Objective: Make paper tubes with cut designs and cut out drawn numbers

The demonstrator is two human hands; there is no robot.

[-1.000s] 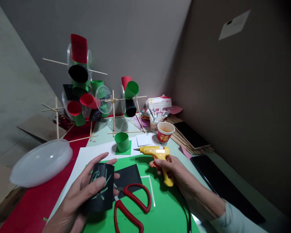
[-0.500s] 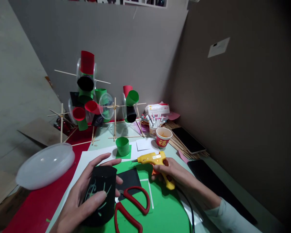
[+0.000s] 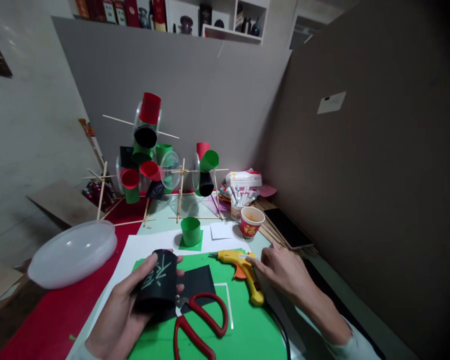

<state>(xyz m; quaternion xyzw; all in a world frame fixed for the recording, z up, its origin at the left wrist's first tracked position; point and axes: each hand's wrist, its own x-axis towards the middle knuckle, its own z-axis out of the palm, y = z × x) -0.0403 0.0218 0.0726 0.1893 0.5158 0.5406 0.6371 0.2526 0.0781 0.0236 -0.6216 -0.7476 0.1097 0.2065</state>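
My left hand (image 3: 123, 310) is wrapped round a black paper tube (image 3: 158, 280) with pale green strokes on it, held over the green sheet (image 3: 243, 325). A yellow glue gun (image 3: 242, 267) lies on that green sheet with its nozzle pointing left. My right hand (image 3: 285, 272) hovers just right of the gun with its fingers apart, holding nothing. Red-handled scissors (image 3: 200, 320) lie below the tube, partly on a black paper square (image 3: 198, 280). Behind them a green paper tube (image 3: 191, 231) stands on a small green square.
A model of sticks, clear discs and coloured paper tubes (image 3: 153, 160) stands at the back. A translucent plastic lid (image 3: 73, 252) rests at left on red paper. A red paper cup (image 3: 252, 221), a cup of markers (image 3: 239, 197), a phone (image 3: 288, 227) and bamboo sticks sit at right by the brown wall.
My right hand has let go of the glue gun, which now lies on the green sheet. The left hand turned the black tube. The view tilted up.
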